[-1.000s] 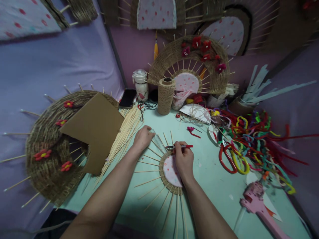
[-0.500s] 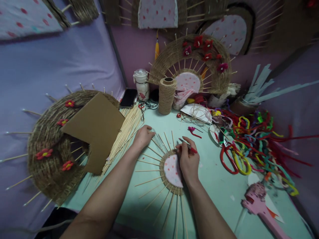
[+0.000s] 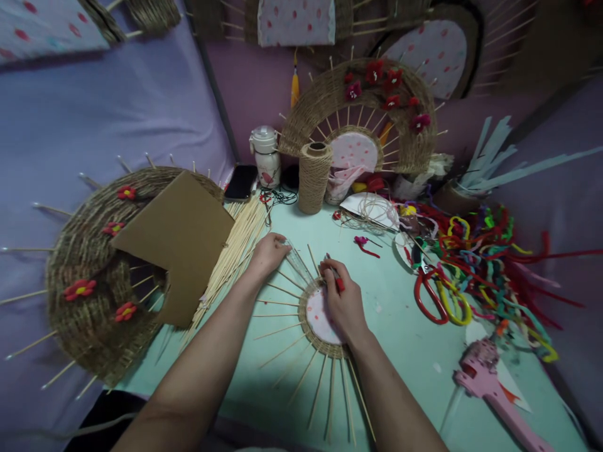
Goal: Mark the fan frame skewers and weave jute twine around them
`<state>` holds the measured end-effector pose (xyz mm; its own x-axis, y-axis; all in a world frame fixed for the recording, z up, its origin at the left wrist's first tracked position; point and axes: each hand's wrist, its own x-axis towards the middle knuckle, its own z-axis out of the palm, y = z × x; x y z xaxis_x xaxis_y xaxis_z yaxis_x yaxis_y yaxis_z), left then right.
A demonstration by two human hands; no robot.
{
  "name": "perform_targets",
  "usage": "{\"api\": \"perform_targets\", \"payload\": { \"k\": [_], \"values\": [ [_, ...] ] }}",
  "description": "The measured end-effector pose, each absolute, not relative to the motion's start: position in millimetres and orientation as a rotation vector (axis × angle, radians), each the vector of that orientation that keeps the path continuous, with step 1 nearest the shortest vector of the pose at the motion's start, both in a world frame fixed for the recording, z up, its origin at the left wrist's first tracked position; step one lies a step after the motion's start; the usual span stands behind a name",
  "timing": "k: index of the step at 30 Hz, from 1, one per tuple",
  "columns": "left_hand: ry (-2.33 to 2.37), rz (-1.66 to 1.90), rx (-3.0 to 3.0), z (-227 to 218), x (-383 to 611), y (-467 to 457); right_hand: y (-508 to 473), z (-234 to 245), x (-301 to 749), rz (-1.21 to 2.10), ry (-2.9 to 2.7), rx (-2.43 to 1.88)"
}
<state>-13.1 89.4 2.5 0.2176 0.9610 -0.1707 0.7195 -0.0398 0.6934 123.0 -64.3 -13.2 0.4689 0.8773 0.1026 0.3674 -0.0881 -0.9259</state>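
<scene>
A small twine-wrapped half disc (image 3: 315, 317) with a pink spotted centre and wooden sticks fanning out lies on the mint table (image 3: 400, 351). My right hand (image 3: 342, 298) rests on the disc's top edge, fingers closed on a red pen (image 3: 338, 282) pointing almost straight down. My left hand (image 3: 268, 254) presses its curled fingers on one end of a clear ruler (image 3: 298, 263) laid across the upper sticks.
A cardboard piece (image 3: 181, 242) leans on a large woven fan (image 3: 89, 276) at left. Loose sticks (image 3: 235, 251), a twine spool (image 3: 313, 179), a white jar (image 3: 266, 157) and a phone (image 3: 241, 183) lie behind. Red scissors (image 3: 431, 295), pipe cleaners (image 3: 485, 263) and a pink glue gun (image 3: 490, 383) sit at right.
My right hand has turned the red pen from lying sideways to pointing down at the disc's top edge. It has also shifted slightly left. My left hand stays on the ruler.
</scene>
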Motion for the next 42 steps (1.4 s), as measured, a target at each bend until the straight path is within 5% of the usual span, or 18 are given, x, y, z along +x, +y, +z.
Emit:
{"api": "perform_targets", "payload": {
  "k": [24, 31, 42],
  "values": [
    [1.613, 0.46, 1.939, 0.2, -12.5, 87.9, -64.9, -16.4, 121.9, 0.648, -1.053, -1.644],
    [1.597, 0.443, 1.943, 1.4, -11.2, 86.1, -65.5, -10.7, 121.2, 0.436, -1.159, -1.58],
    [1.598, 0.449, 1.98, 0.0, -10.9, 85.3, -62.2, -10.9, 114.1, 0.6, -0.736, -1.476]
  ]
}}
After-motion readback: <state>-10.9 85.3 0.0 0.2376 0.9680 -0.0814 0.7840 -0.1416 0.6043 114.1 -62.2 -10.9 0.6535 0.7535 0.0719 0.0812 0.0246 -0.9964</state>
